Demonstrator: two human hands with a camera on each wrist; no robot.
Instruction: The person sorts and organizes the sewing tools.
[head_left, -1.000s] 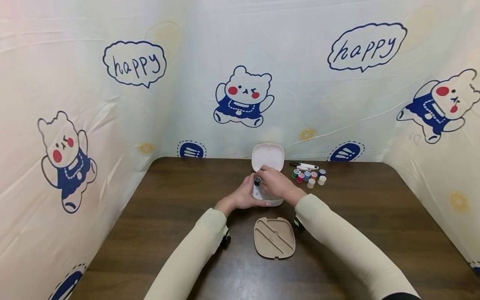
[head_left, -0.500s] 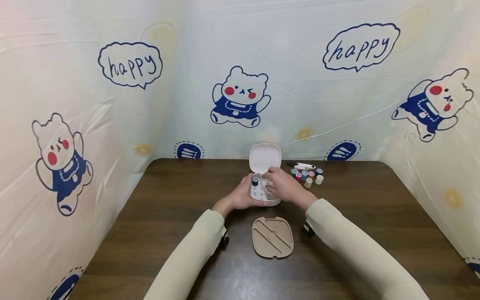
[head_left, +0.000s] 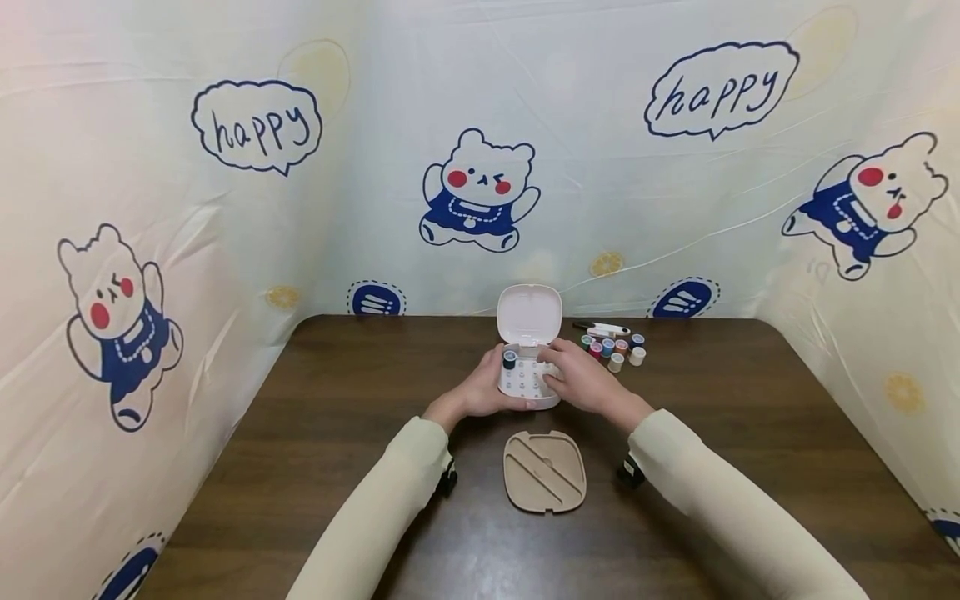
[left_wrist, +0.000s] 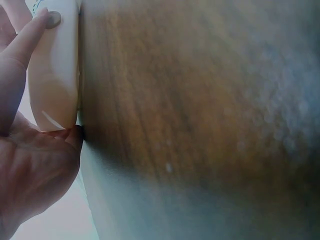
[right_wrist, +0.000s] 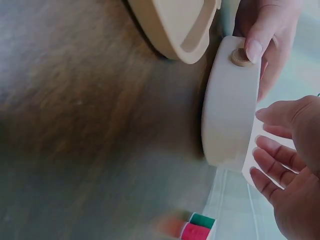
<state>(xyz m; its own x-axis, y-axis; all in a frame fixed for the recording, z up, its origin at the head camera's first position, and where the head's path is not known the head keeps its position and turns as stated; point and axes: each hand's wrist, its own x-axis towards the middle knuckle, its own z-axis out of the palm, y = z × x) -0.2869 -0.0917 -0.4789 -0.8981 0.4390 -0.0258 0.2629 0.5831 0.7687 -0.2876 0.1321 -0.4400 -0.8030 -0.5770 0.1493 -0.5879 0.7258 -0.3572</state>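
A small white sewing box (head_left: 538, 403) stands with its lid (head_left: 529, 315) raised, and rows of small pegs show on its floor. One dark thread spool (head_left: 510, 360) stands upright in its back left corner. My left hand (head_left: 480, 390) grips the box from the left side, its thumb along the front wall by a round tan button (right_wrist: 240, 57), as the right wrist view shows. Over the right part of the box is my right hand (head_left: 588, 382). In the right wrist view its fingers (right_wrist: 272, 165) are loosely bent, with nothing between them.
Several coloured thread spools (head_left: 607, 348) stand at the back right beside the box. Behind them lies a white and black tool (head_left: 603, 328). A tan tray with diagonal ridges (head_left: 545, 472) lies in front of the box. A printed curtain hangs behind the table.
My right hand has drawn back to the right across the box, uncovering more of the pegs. The dark spool stays in the back left corner; my left hand keeps its grip.
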